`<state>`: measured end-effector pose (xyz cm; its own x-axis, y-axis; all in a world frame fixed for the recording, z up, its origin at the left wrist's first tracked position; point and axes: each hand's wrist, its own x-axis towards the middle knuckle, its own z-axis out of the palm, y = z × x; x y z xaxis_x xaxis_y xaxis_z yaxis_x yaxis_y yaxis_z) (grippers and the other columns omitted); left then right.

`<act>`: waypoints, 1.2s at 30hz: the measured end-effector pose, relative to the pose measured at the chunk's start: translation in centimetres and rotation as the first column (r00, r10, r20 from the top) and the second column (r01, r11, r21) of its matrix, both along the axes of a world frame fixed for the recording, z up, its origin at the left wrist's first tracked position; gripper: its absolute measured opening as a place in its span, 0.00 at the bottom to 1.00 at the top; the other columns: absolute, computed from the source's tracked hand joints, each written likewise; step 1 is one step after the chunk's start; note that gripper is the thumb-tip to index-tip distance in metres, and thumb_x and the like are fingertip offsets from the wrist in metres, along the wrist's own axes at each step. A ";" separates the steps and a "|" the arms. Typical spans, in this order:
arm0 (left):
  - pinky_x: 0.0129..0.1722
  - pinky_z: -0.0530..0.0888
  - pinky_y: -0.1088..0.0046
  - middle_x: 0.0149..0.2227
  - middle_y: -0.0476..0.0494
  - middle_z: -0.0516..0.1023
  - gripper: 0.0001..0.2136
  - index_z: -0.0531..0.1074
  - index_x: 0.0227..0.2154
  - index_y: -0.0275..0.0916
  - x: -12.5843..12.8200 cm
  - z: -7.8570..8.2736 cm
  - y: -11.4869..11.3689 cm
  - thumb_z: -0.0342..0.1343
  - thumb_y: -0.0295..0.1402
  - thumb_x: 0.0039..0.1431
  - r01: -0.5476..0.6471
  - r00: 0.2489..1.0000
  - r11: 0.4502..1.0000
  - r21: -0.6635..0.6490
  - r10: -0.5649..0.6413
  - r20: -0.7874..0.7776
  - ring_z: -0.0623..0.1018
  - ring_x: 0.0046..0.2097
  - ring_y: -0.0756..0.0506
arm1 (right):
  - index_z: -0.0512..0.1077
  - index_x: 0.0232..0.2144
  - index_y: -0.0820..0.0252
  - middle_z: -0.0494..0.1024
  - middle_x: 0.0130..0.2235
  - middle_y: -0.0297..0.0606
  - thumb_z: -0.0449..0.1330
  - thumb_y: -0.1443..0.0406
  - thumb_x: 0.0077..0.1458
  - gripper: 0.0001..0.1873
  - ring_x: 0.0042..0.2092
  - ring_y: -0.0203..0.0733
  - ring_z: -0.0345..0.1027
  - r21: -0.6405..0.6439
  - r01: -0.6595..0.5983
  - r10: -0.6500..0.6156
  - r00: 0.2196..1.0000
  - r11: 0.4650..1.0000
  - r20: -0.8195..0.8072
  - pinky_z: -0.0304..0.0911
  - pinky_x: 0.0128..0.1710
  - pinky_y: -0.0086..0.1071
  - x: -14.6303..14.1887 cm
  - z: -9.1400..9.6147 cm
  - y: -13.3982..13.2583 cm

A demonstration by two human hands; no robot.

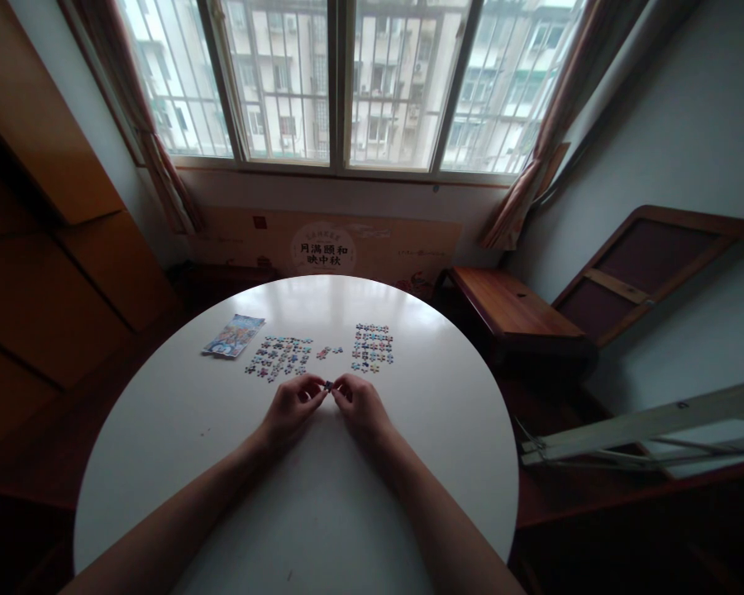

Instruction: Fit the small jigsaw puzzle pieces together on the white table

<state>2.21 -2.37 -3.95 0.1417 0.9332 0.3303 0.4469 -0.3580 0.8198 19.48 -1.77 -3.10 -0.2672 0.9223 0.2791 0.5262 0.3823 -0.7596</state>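
A small dark jigsaw puzzle piece [328, 386] is pinched between my two hands, just above or on the white table. My left hand [293, 403] grips it from the left with thumb and fingertips. From the right, my right hand [360, 401] grips it the same way. Whether it is one piece or two joined I cannot tell. Beyond my hands, loose puzzle pieces [279, 357] lie in rows to the left. Another block of puzzle pieces [373, 347] is laid out to the right. Between these groups lie a few joined or touching pieces [323, 353].
The round white table [446, 446] fills the middle. A colourful picture sheet or packet [234, 335] lies at its left back. A wooden bench [514, 306] stands beyond the right edge, near a pale metal frame [632, 421]. Windows [341, 83] line the far wall.
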 end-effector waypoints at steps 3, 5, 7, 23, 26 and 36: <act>0.27 0.71 0.76 0.27 0.47 0.77 0.10 0.75 0.35 0.36 0.0 0.0 0.0 0.57 0.38 0.54 -0.022 1.000 1.000 0.007 0.022 -0.013 0.75 0.28 0.50 | 0.73 0.32 0.59 0.74 0.27 0.33 0.57 0.68 0.54 0.05 0.29 0.34 0.65 -0.001 0.001 -0.001 1.000 1.000 0.004 0.58 0.31 0.26 0.0 0.0 0.0; 0.28 0.71 0.76 0.28 0.46 0.77 0.10 0.75 0.33 0.36 0.0 0.1 0.0 0.57 0.38 0.55 -0.030 0.999 0.999 0.012 0.030 -0.026 0.75 0.29 0.50 | 0.73 0.32 0.59 0.73 0.27 0.33 0.57 0.67 0.54 0.05 0.28 0.34 0.65 0.004 0.002 -0.002 1.000 1.000 0.001 0.58 0.31 0.26 0.0 0.0 0.0; 0.29 0.72 0.75 0.29 0.46 0.77 0.10 0.75 0.32 0.36 0.0 0.2 0.0 0.56 0.38 0.56 -0.033 0.999 0.999 0.019 0.034 -0.037 0.75 0.30 0.49 | 0.73 0.31 0.60 0.74 0.27 0.34 0.57 0.67 0.54 0.04 0.28 0.34 0.64 0.011 -0.001 0.001 1.000 1.000 -0.002 0.57 0.30 0.26 0.0 0.0 0.0; 0.38 0.72 0.71 0.38 0.46 0.75 0.07 0.71 0.40 0.41 -0.4 1.3 -0.8 0.56 0.32 0.57 0.043 0.931 0.938 0.345 0.087 -0.354 0.75 0.36 0.48 | 0.70 0.32 0.60 0.75 0.28 0.35 0.54 0.66 0.56 0.06 0.29 0.36 0.66 0.046 -0.001 0.003 0.999 0.999 -0.053 0.57 0.30 0.26 -0.1 -0.3 0.2; 0.39 0.71 0.69 0.38 0.46 0.75 0.06 0.72 0.38 0.41 -0.7 1.9 -0.9 0.56 0.33 0.58 0.073 0.857 0.922 0.379 0.136 -0.497 0.75 0.37 0.47 | 0.71 0.31 0.59 0.75 0.27 0.34 0.54 0.66 0.56 0.06 0.29 0.35 0.66 0.031 -0.029 0.030 0.999 0.999 -0.033 0.57 0.30 0.26 -0.1 -0.4 0.3; 0.38 0.67 0.69 0.35 0.46 0.76 0.06 0.73 0.34 0.41 -1.4 3.5 -0.8 0.52 0.34 0.60 0.153 0.704 0.938 0.311 0.118 -0.700 0.74 0.37 0.45 | 0.73 0.31 0.59 0.74 0.26 0.33 0.55 0.65 0.55 0.07 0.26 0.33 0.63 0.024 -0.057 0.057 0.998 0.998 0.001 0.56 0.29 0.25 0.0 -0.1 0.3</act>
<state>0.81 -3.15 -0.46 0.4712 0.7845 0.4031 0.8287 -0.5503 0.1023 19.46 -1.52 -3.24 -0.3190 0.8987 0.3009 0.5031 0.4297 -0.7498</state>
